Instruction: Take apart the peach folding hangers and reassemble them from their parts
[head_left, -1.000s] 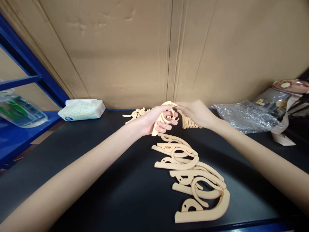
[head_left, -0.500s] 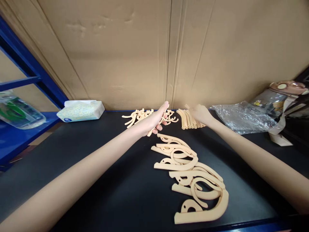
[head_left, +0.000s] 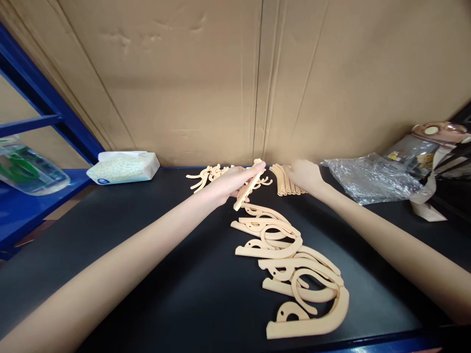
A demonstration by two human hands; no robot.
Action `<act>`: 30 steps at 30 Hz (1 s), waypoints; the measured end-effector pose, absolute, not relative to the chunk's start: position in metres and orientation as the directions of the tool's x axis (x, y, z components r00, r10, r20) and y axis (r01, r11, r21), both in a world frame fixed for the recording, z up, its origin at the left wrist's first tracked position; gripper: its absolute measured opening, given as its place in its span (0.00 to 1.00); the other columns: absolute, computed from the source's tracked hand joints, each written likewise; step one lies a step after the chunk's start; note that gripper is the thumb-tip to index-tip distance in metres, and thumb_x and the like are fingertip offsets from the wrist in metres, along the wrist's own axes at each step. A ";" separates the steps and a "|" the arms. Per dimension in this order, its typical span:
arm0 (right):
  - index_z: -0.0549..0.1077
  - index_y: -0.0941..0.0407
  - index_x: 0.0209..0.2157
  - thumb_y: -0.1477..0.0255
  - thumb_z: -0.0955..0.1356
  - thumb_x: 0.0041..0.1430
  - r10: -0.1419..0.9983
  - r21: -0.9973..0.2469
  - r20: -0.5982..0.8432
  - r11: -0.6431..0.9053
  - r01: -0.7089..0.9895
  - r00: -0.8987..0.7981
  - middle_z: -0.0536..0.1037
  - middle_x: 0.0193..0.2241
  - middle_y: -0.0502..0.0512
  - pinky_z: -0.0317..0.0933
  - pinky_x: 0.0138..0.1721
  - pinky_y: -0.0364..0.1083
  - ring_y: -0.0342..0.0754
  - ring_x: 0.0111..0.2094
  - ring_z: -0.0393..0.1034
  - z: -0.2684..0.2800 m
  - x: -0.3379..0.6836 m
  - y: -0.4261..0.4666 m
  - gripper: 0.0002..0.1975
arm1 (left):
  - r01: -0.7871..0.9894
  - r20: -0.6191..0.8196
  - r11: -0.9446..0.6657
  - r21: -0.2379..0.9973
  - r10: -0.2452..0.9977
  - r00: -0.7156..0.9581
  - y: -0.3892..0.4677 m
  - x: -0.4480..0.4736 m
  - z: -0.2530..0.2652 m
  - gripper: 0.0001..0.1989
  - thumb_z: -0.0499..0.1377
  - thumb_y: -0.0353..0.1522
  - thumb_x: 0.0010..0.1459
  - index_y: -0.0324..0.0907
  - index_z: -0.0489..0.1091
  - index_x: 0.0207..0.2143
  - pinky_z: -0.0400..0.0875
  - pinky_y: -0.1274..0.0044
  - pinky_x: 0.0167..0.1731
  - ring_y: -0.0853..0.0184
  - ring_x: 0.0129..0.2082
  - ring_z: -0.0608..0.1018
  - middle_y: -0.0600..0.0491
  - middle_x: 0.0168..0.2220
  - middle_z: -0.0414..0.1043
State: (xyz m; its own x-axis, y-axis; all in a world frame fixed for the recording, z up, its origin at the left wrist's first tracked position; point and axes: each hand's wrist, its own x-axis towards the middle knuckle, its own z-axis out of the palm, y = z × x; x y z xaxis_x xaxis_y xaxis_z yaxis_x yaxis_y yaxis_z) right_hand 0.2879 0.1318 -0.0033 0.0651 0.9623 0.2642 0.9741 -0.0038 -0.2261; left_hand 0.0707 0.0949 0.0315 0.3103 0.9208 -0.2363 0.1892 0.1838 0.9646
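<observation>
My left hand (head_left: 235,181) is closed around a beige plastic hanger arm (head_left: 249,188), held on a slant with its lower end above the table. Behind that hand lies a loose pile of small curved beige hooks (head_left: 200,179), partly hidden by it. My right hand (head_left: 308,175) is at the right end of a neat row of beige hanger arms (head_left: 285,181). Its fingers are curled and partly hidden, and what they grip I cannot make out. Closer to me, several folded beige hangers (head_left: 312,327) lie overlapping in a line toward the front edge.
A tissue pack (head_left: 123,168) sits at the back left, beside a blue metal frame (head_left: 47,120) and a clear container (head_left: 31,169). On the right are a crumpled clear plastic bag (head_left: 371,179) and a bottle with a strap (head_left: 414,147). Cardboard (head_left: 184,88) stands along the back.
The hanger arm in my left hand has turned, and more of it shows. My right hand has shifted slightly left over the row. The folded hangers have stayed in place.
</observation>
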 end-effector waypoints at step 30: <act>0.69 0.56 0.30 0.66 0.58 0.62 0.953 -0.740 0.297 0.267 0.618 -0.056 0.70 0.20 0.52 0.57 0.21 0.44 0.44 0.19 0.62 0.037 0.289 0.119 0.13 | 0.605 0.250 -0.398 0.690 0.915 0.317 0.128 0.087 0.003 0.11 0.51 0.31 0.63 0.43 0.61 0.26 0.61 0.76 0.32 0.66 0.27 0.71 0.56 0.22 0.65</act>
State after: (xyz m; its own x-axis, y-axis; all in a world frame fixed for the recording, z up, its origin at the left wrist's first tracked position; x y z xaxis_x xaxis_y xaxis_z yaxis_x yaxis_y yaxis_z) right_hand 0.2886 0.1191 0.0374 -0.0563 0.9532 0.2971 0.6177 0.2670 -0.7397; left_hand 0.0867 0.1275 0.0026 0.3167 0.9150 0.2500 0.6050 -0.3978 0.6897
